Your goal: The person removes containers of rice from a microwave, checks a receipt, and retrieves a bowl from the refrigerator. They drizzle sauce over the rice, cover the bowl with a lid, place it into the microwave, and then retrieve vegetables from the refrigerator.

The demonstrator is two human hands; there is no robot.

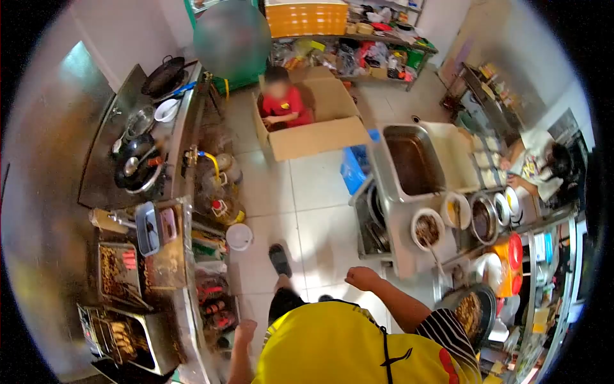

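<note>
My right hand [362, 278] is held out in front of my body over the tiled floor, its fingers curled into a loose fist with nothing showing in it. Low at my left side hangs my left hand [245, 333], seen from above, so its fingers are largely hidden. It is nearest the left counter's front edge, apart from it. Below, one foot in a dark shoe [279, 259] is forward on the tiles. A yellow apron [332, 345] covers my front. Neither hand touches any kitchen thing.
Left is a steel counter with a wok [137, 160], a fryer [157, 342] and trays; a white bucket [240, 237] stands beside it. Ahead, a child sits in a cardboard box [316, 139]. Right, a person leans at a counter with a deep steel pan [414, 160] and several bowls.
</note>
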